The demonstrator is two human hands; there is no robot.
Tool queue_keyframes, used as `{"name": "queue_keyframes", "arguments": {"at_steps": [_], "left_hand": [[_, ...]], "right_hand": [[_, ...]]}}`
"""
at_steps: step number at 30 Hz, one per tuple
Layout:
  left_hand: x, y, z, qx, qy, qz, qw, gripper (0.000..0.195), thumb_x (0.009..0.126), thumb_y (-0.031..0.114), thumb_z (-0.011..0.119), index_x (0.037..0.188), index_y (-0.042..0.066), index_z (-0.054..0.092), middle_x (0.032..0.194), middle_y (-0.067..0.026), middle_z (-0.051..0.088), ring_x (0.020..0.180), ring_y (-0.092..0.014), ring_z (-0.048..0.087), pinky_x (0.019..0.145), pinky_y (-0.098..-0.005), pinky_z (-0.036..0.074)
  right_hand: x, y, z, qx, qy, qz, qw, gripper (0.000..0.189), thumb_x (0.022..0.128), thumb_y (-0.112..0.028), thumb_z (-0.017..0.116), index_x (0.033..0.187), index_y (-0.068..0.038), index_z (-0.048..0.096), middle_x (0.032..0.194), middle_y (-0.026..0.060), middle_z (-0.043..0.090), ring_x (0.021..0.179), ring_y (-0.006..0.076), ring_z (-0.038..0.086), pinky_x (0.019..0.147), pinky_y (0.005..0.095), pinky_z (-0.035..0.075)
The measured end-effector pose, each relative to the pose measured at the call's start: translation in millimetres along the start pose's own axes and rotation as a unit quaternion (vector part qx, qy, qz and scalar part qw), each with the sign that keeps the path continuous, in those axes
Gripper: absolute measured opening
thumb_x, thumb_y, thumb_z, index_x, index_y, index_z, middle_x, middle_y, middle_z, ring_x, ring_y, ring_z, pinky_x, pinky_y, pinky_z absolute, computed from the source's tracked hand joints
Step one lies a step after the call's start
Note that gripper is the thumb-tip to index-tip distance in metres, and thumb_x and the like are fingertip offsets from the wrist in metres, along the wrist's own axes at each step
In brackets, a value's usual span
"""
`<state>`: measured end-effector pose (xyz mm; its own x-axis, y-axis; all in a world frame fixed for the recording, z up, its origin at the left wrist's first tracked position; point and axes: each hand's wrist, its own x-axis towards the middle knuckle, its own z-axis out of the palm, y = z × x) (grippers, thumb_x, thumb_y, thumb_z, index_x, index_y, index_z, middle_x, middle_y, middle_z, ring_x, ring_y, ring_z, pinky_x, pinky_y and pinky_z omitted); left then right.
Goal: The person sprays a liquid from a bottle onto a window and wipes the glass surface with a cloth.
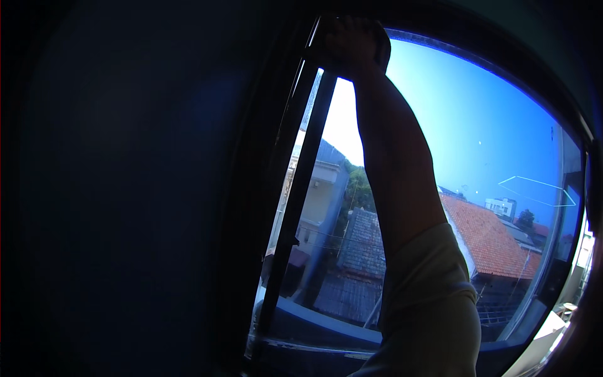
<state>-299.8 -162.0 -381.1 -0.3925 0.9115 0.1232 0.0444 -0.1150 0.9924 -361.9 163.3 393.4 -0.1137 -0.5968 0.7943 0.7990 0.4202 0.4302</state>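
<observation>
My right hand (352,42) is raised to the top left corner of a window, where it presses a dark item (384,49), perhaps a cloth, against the upper glass and frame. Shadow hides the item's material and most of my fingers. The bare forearm and a short sleeve (431,292) cross the middle of the window pane (490,127). Left of the arm runs the dark upright edge of the window frame (301,188), with a small catch (295,241) on it. My left hand is out of view.
Deep shadow covers the whole left side. A narrow bright gap lies along the frame's left upright. Beyond the glass are tiled roofs (490,235), a pale house wall (320,188) and trees (360,188). The window's lower rail (325,323) crosses below.
</observation>
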Motion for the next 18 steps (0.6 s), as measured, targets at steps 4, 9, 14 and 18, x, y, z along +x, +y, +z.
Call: {"name": "queue_keyframes", "arguments": {"at_steps": [4,9,14,18], "left_hand": [[-4.3,-0.1,-2.8,0.005,0.009,-0.008,1.0,0.031,0.095,0.018,0.071,0.123,0.005,0.067,0.112,-0.0038,0.068,0.1,-0.013,0.061,0.083,-0.0323,0.052],[2.1,2.8,-4.5,0.012,0.006,0.003,1.0,0.03,0.095,0.019,0.071,0.122,0.005,0.067,0.112,-0.0041,0.068,0.101,-0.013,0.061,0.084,-0.0326,0.052],[-7.9,7.9,-7.5,0.008,0.021,-0.002,1.0,0.029,0.095,0.019,0.072,0.121,0.005,0.068,0.111,-0.0044,0.068,0.101,-0.014,0.061,0.084,-0.0329,0.052],[-12.2,11.5,-17.8,0.009,0.025,-0.006,1.0,0.028,0.096,0.02,0.072,0.12,0.005,0.068,0.111,-0.0046,0.068,0.102,-0.014,0.062,0.084,-0.0332,0.052]], "right_hand": [[-1.5,-8.0,-16.4,0.035,-0.045,0.048,0.997,0.064,0.095,-0.055,0.053,0.151,-0.027,0.047,0.155,0.0139,0.043,0.145,0.0377,0.038,0.115,0.0583,0.033],[-19.8,0.9,-21.5,0.116,0.017,0.108,0.987,0.067,0.093,-0.057,0.054,0.15,-0.024,0.048,0.155,0.0193,0.041,0.144,0.0436,0.038,0.114,0.062,0.032],[-17.6,29.2,-63.4,-0.009,0.016,0.248,0.968,0.078,0.093,-0.055,0.056,0.153,-0.007,0.045,0.162,0.0254,0.034,0.153,0.0426,0.026,0.123,0.0588,0.019],[-19.2,32.6,-86.9,-0.043,-0.025,0.196,0.979,0.071,0.095,-0.048,0.055,0.153,-0.008,0.046,0.161,0.0257,0.035,0.152,0.0439,0.026,0.122,0.0597,0.021]]}}
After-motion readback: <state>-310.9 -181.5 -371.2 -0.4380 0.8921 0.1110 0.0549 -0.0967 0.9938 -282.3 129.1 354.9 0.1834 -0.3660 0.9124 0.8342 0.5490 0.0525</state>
